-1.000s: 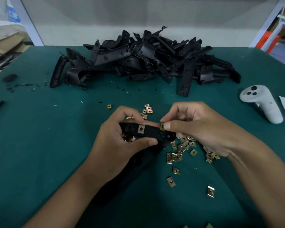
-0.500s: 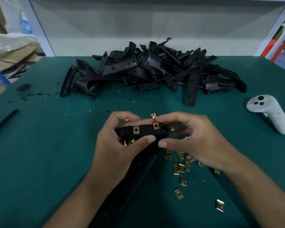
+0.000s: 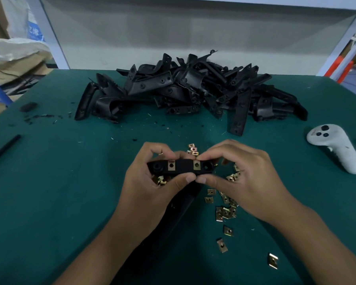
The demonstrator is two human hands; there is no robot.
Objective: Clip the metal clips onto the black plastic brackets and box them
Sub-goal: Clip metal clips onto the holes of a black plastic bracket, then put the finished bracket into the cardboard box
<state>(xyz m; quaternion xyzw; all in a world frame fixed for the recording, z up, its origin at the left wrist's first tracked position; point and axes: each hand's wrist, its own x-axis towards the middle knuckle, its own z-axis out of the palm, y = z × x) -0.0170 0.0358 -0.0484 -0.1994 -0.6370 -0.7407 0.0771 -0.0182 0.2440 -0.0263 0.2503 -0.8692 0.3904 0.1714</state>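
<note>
I have the black bracket pinched between both hands, held level just above the green table, its flat face turned up toward me. My left hand curls round its left end, thumb along the near edge and fingers over the far edge; my right hand clamps the right end the same way, the two thumbs almost touching in the middle. Two metal clips sit on the face — the left clip looks fully home, and the right clip is the one under my fingertips. To do this well, I judge the clip needs a straight push until its hole lines up with the bracket's own, with my left hand bracing so the bracket does not twist — a skewed clip would likely bind or spring off. Both wrists are bent inward, forearms coming up from the bottom corners, knuckles arched high. Loose clips lie scattered on the table under and beside my right hand, and the pile of brackets waits at the far side. No box shows anywhere.
</note>
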